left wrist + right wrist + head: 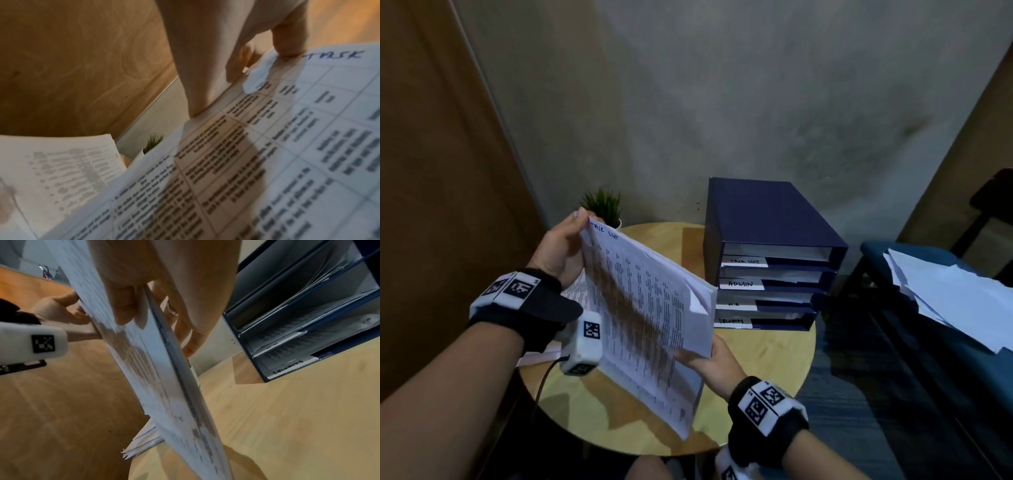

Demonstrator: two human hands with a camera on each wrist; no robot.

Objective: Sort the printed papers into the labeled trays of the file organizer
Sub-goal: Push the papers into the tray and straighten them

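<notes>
I hold a thick stack of printed papers (647, 308) tilted up above the round table; its top sheet is a printed table with "TASK LIST" handwritten at the upper corner (341, 55). My left hand (565, 246) pinches the stack's far top corner, thumb on the front (287, 37). My right hand (705, 359) grips the near right edge, thumb on the front and fingers behind (127, 305). The dark blue file organizer (767, 219) stands at the table's back right, its stacked trays labeled TASK LIST (744, 261), ADMIN (740, 283), an unreadable one, and SECURITY (731, 321); papers lie inside (308, 331).
More printed sheets (61, 165) lie on the wooden table (763, 370) under my left wrist. A small potted plant (602, 205) stands at the table's back edge. Loose white papers (955, 301) rest on a blue seat to the right. A wooden panel rises on the left.
</notes>
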